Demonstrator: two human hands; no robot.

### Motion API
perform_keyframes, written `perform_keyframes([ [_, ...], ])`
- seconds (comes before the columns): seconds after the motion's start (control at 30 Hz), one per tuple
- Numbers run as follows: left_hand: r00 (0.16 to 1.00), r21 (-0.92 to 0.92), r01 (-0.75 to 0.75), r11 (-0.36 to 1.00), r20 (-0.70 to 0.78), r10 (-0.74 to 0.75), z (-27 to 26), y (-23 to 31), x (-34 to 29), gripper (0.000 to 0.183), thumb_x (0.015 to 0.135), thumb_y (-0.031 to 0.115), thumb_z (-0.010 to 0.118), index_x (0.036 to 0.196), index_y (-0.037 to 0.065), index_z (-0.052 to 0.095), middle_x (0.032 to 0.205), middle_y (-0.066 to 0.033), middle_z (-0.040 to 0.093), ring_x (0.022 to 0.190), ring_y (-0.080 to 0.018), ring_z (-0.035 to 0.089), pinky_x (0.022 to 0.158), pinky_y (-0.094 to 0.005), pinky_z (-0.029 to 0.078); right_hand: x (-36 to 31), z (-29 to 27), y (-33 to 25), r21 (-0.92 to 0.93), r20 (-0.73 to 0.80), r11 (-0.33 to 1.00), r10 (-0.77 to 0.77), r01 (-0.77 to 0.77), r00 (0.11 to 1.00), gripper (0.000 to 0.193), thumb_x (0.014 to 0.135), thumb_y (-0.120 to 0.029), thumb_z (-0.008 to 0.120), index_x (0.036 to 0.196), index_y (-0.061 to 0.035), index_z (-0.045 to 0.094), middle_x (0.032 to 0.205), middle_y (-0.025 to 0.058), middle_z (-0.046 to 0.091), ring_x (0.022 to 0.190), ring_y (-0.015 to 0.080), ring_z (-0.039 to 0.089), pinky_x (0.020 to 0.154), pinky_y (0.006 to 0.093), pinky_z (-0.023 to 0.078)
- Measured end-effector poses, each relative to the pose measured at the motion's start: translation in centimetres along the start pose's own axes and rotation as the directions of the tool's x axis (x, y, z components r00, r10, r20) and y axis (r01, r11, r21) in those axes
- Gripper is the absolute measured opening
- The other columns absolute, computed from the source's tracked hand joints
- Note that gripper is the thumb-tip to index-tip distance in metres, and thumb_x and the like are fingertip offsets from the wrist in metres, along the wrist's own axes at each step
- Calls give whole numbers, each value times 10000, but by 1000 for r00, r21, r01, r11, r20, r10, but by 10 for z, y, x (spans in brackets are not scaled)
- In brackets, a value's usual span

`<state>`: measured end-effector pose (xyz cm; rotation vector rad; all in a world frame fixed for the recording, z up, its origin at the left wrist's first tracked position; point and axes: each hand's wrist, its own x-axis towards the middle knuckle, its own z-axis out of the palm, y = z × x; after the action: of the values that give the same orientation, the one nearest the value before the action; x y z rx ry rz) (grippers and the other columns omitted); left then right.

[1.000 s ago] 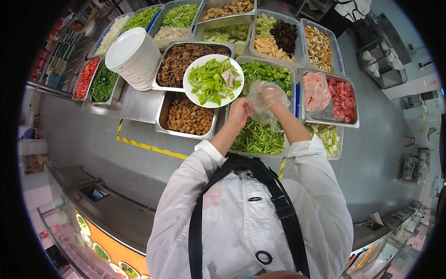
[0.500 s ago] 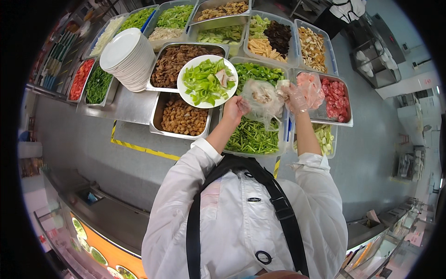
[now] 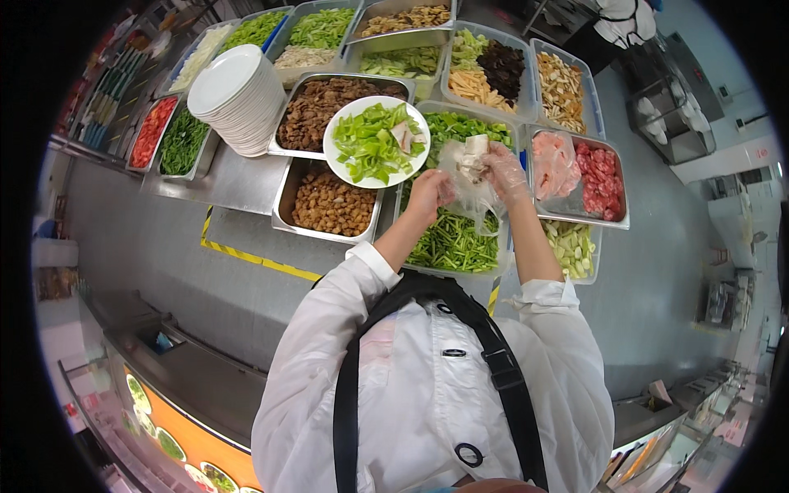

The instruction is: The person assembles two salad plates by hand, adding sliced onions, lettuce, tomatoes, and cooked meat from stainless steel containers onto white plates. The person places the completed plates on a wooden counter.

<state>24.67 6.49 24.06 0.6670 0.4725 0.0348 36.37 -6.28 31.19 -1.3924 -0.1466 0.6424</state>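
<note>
My bare left hand (image 3: 429, 194) is closed on the edge of a clear plastic bag (image 3: 470, 195). At the bag's mouth, my right hand (image 3: 503, 171), in a clear plastic glove, grips a pale whitish chunk of food (image 3: 476, 146) whose exact kind I cannot make out. Left of the bag, a white plate (image 3: 335, 158) bears cut green peppers (image 3: 368, 141) and a few pale pinkish slices at its right side. That plate rests over the trays of brown meat. Under the bag sits a clear tub of green peppers (image 3: 460, 126) and chopped green stalks (image 3: 452, 241).
A tall stack of white plates (image 3: 238, 94) stands at the left. Around it are trays of brown meat (image 3: 337, 103), brown cubes (image 3: 333, 201), red pieces (image 3: 150, 131) and greens (image 3: 182, 148). To the right lies a metal tray (image 3: 565, 215) with pink meat and red slices.
My right hand has moved left from beside the pink meat to the bag's mouth, with the pale chunk in its fingers. The left hand keeps hold of the bag. The whole view has shifted slightly.
</note>
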Motion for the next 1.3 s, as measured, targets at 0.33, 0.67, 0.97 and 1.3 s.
perform_keyframes([
  [0.33,997,-14,36,999,-63,-37,-19,-5,-14,61,846,144,542,815,92,540,711,-8,583,616,-129,574,588,-311,500,77,108,-3,-804,137,471,-447,363,884,306,816,-160,550,1108,-70,565,873,96,619,809,176,597,704,310,467],
  [0.67,998,-42,54,998,-26,-55,-31,-4,-13,68,846,146,537,826,82,542,698,-17,578,622,-137,578,583,-302,498,100,101,13,-660,306,674,-162,332,938,389,874,-289,526,1228,-128,531,1102,122,615,966,232,586,861,325,426],
  [0.97,994,8,111,994,-12,-111,-23,-11,-9,80,860,162,529,852,85,549,741,-16,581,659,-139,583,632,-328,506,81,76,2,-493,80,810,-320,317,944,230,842,-161,572,1026,-39,635,906,52,656,809,123,602,739,261,463],
  [1.3,996,327,-10,945,-76,37,-6,-4,-20,178,821,147,574,968,48,580,797,-27,561,732,-150,558,672,-279,454,63,89,-13,-750,-63,641,-314,163,947,268,795,-289,588,833,-27,630,738,97,629,682,193,598,633,330,456],
])
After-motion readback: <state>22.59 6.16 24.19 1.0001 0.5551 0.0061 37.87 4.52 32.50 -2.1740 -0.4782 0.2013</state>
